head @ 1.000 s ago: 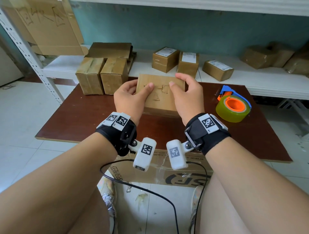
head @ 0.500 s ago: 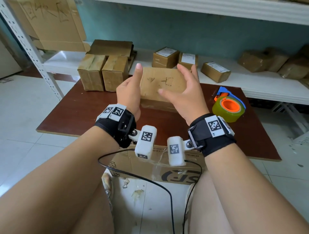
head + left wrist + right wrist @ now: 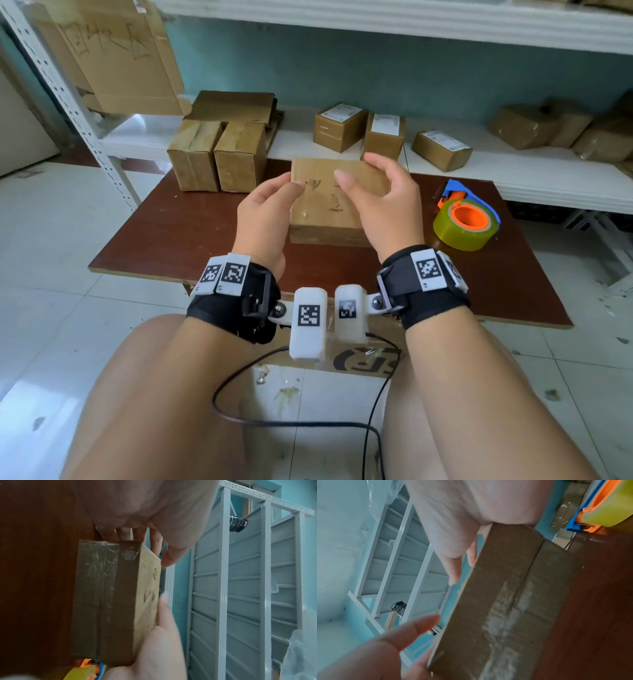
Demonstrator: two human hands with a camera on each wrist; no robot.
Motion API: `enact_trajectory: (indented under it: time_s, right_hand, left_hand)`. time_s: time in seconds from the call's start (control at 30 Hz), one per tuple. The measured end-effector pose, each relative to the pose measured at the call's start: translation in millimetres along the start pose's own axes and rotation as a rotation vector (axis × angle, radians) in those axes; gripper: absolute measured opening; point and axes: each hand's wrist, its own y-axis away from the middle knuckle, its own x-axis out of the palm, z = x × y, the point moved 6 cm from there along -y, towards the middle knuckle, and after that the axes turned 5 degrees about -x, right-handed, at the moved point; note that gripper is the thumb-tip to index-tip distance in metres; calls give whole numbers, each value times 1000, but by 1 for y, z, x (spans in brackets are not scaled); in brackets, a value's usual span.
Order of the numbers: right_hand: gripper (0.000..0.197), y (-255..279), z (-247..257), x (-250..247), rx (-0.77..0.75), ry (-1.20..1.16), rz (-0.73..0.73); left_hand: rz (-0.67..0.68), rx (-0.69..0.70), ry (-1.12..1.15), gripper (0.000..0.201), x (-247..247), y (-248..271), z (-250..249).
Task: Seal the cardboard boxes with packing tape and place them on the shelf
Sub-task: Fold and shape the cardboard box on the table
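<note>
**Sitting on the table: one taped box, both hands around it**

Sitting flat on the dark brown table (image 3: pixel 178 236) is the cardboard box (image 3: pixel 325 209), clear tape visible along its near side in the wrist views. Left hand (image 3: pixel 263 212) grasps the box's left edge, thumb on top and fingers curled down the side. Right hand (image 3: pixel 387 202) looks loose, thumb tip over the top face; can't tell if it really touches. Tape dispenser (image 3: pixel 466 219) sits just right of it. Two taller boxes (image 3: pixel 219 154) stand at the table's back left. Behind runs a white shelf (image 3: pixel 513 171) with small labelled parcels (image 3: pixel 380 135), a teal wall, pale floor tiles.
</note>
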Motion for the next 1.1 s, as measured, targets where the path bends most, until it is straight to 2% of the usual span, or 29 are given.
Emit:
enact_trajectory:
  time_s: [0.07,0.13,0.2,0.27,0.37,0.5,0.57,0.67,0.73,0.8,0.93,0.97,1.1]
  right_hand:
    - [68,-3,-2,-1,32,-23,29]
    - [81,-5,-6,-1,51,-29,35]
    - [86,-6,-12,2,69,-20,24]
    - [80,-6,-18,6,84,-10,-4]
    - [63,-13,-27,7,89,17,-40]
    - [40,-28,-35,-1,133,58,-78]
    - [50,-32,-39,-4,170,42,-67]
    - [84,-32,-45,-8,181,58,-24]
    - [88,-31,-49,-6,182,57,3]
    - [80,-29,-48,-4,170,40,-33]
    - [55,-26,-40,-2,119,23,-124]
    - [54,-25,-39,-1,120,25,-119]
    - [85,-17,-40,1,159,42,20]
  left_hand:
    - [-26,25,-15,27,-1,2,4]
    - [-34,77,-89,37,2,-2,1]
    - [-34,106,-154,49,6,-13,-2]
    - [-61,119,-249,59,6,-25,-1]
    - [-108,124,-528,67,5,-43,12]
    - [-139,115,-624,57,7,-56,34]
    - [-131,135,-660,49,11,-60,35]
    - [-108,199,-727,33,14,-62,24]
    - [-139,255,-764,26,12,-57,13]
    - [-171,295,-779,32,10,-49,6]
    - [-174,290,-788,56,6,-37,7]
    - [-189,296,-810,56,5,-36,6]
    - [-224,293,-782,33,1,-42,-1]
